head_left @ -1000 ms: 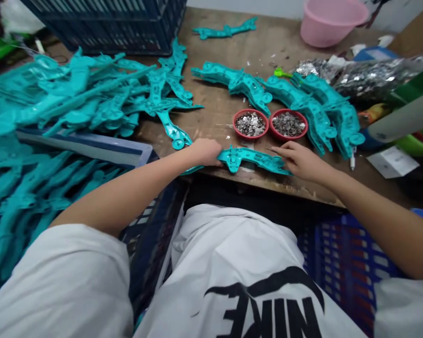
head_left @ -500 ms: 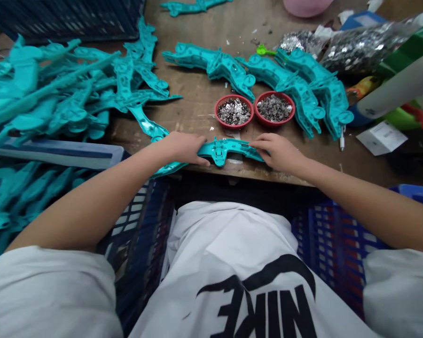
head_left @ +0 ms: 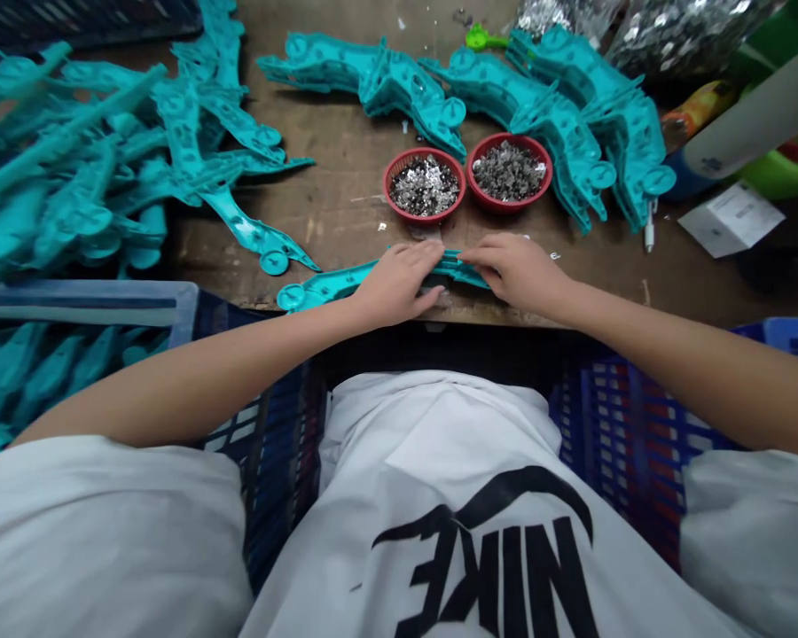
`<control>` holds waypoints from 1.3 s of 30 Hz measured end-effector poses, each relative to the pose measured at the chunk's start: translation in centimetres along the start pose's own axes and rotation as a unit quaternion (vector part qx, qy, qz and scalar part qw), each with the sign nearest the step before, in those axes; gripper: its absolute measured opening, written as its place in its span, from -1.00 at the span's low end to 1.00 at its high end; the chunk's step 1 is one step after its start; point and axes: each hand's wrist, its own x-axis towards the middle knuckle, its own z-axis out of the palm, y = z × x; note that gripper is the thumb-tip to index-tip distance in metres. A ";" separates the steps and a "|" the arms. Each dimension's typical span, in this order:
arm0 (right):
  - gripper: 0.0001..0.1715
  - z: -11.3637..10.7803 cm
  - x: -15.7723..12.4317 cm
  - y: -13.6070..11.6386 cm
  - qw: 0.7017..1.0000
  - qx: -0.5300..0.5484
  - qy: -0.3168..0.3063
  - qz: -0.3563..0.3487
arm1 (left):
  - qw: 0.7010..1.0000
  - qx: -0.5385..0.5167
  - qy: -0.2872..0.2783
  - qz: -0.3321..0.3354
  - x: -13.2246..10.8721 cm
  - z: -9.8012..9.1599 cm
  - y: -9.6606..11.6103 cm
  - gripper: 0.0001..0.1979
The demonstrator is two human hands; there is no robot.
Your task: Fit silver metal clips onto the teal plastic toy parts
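Note:
A long, curved teal plastic part (head_left: 336, 282) lies along the table's near edge, its rounded left end showing. My left hand (head_left: 399, 282) is closed over its middle, fingers together on top and thumb on the near side. At the part's right end, my right hand (head_left: 515, 273) has its fingertips pinched together against the plastic. Whatever sits between those fingertips is hidden. Just beyond the hands stand two red bowls of small metal clips, a left bowl (head_left: 388, 197) and a right bowl (head_left: 549, 182).
Teal parts form a heap (head_left: 93, 177) at left, with more in a crate (head_left: 106, 291) below. Several joined teal parts (head_left: 551, 133) lie behind the bowls. A white box (head_left: 731, 226) and a bag of metal pieces (head_left: 684, 40) are at right. A blue crate (head_left: 612, 425) stands below right.
My left hand has slid right along the teal part, covering its middle and coming close to my right hand. The part's left end is now uncovered. The camera view has shifted slightly.

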 end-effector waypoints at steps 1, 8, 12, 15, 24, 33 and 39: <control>-0.43 0.0 0.0 -0.2 1.000 -0.005 -0.002 -0.001 | 1.000 -0.009 0.015 0.000 -0.3 0.5 -0.5 -0.22; -0.43 -0.8 0.1 -1.4 0.997 -0.071 -0.023 0.002 | 0.999 -0.019 0.037 0.015 -0.4 1.9 -1.9 -0.22; -0.48 -0.9 0.3 -1.4 0.998 -0.057 -0.014 0.001 | 0.999 -0.023 0.020 0.017 -0.1 1.8 -2.3 -0.17; -0.50 -0.8 0.4 -1.1 0.998 -0.055 -0.014 -0.008 | 0.999 -0.030 0.009 0.017 0.0 1.5 -2.4 -0.18; -0.51 -0.4 0.3 -1.0 0.997 -0.066 -0.032 -0.019 | 0.999 -0.041 0.003 0.019 0.1 1.2 -2.2 -0.12; -0.49 -0.5 0.7 -0.8 0.997 -0.063 -0.031 -0.017 | 1.000 -0.006 -0.004 0.005 0.0 1.2 -1.5 -0.11; -0.52 -0.7 0.0 -0.4 0.998 -0.024 0.049 0.030 | 0.999 -0.025 0.023 0.000 -0.1 0.9 -1.3 -0.18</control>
